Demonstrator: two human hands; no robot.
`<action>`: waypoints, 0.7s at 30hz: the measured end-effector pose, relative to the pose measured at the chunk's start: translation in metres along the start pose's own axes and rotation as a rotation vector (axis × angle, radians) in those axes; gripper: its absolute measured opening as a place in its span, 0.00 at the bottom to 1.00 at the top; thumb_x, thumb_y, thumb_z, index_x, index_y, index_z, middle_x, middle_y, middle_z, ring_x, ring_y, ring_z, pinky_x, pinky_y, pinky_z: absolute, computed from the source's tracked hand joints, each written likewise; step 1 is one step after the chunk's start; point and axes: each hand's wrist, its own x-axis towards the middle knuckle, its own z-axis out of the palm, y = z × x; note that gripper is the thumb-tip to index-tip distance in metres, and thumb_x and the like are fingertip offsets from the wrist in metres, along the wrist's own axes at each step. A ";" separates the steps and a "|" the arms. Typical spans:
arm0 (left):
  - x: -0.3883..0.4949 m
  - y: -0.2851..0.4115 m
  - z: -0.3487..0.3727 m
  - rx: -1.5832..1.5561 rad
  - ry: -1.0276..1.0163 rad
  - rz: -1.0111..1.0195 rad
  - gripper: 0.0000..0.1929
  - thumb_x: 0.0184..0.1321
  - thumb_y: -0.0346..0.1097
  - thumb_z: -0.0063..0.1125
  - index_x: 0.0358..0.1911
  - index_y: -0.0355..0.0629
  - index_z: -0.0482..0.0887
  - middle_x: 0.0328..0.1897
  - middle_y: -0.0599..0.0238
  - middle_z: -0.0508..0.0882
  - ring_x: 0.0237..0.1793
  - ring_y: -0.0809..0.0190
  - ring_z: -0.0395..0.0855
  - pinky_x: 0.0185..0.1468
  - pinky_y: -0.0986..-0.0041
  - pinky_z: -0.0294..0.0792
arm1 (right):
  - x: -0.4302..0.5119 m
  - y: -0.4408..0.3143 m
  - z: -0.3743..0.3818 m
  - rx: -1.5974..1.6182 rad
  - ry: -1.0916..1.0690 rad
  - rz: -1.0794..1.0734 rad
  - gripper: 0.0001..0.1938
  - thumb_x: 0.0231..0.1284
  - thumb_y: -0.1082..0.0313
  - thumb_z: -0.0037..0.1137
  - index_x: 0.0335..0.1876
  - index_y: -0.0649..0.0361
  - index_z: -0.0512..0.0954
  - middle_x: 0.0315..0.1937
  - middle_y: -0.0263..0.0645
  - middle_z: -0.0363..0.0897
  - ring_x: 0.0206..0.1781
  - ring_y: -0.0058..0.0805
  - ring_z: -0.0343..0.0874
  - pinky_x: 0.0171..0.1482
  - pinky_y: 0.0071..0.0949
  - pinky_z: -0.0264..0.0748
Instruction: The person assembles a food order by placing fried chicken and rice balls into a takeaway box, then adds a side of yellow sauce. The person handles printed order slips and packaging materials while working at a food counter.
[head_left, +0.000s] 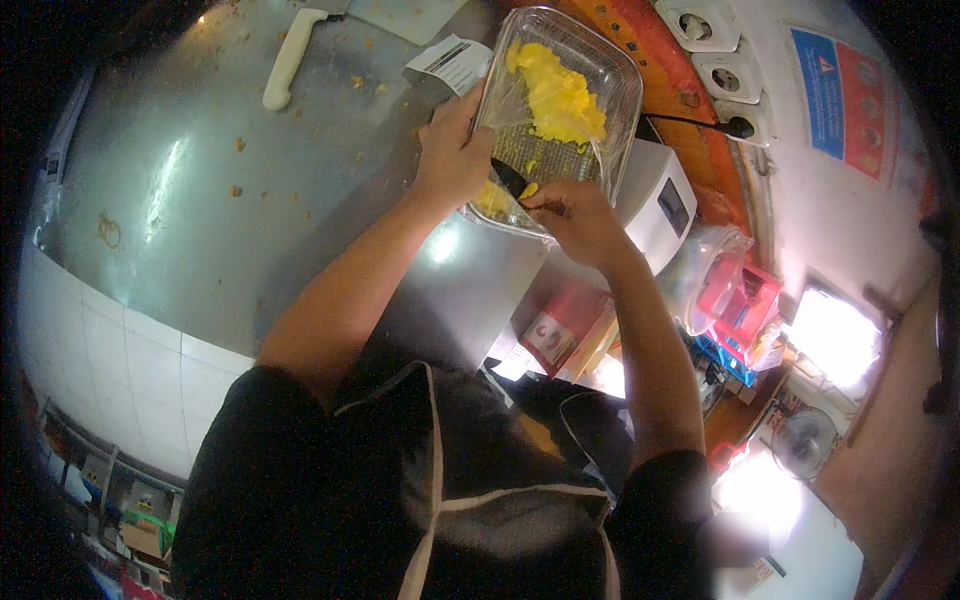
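A clear plastic tray (634, 90) holds a soft yellow mass (559, 94), with more yellow smeared in its near left corner. Clear plastic film (499, 112) covers part of the tray and hangs over the near edge. My left hand (454, 154) is closed at the tray's left rim. Between my hands lies a black utensil (510, 178), its exact form partly hidden. My right hand (574, 217) pinches at the utensil's lower end, above the tray's near side, where a small yellow bit touches the fingertips.
Crumbs dot the steel worktop (187, 210). A white-handled knife (292, 60) lies at the far left, near a cutting board (409, 19) and a printed paper slip (454, 64). A white device (660, 199) stands right of the tray. Wall sockets (726, 79) hold a black plug.
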 end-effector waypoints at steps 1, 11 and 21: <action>-0.001 -0.001 0.001 -0.028 -0.008 -0.035 0.30 0.63 0.28 0.49 0.72 0.38 0.72 0.67 0.42 0.79 0.69 0.45 0.75 0.73 0.58 0.62 | -0.002 0.000 0.003 0.079 -0.006 0.038 0.06 0.65 0.79 0.62 0.45 0.67 0.84 0.34 0.37 0.85 0.35 0.22 0.82 0.40 0.24 0.77; -0.001 -0.001 0.004 0.108 0.170 0.123 0.29 0.67 0.40 0.54 0.70 0.35 0.73 0.55 0.49 0.81 0.59 0.45 0.74 0.66 0.47 0.53 | 0.001 0.013 0.000 0.826 -0.184 0.260 0.09 0.65 0.79 0.62 0.49 0.68 0.82 0.31 0.36 0.84 0.33 0.20 0.81 0.40 0.22 0.78; -0.002 0.016 -0.009 0.376 0.223 0.203 0.36 0.76 0.60 0.45 0.74 0.36 0.68 0.55 0.42 0.79 0.57 0.39 0.74 0.64 0.45 0.55 | 0.002 0.033 0.008 1.078 -0.118 0.282 0.12 0.66 0.70 0.62 0.51 0.68 0.81 0.31 0.34 0.83 0.29 0.21 0.79 0.34 0.21 0.75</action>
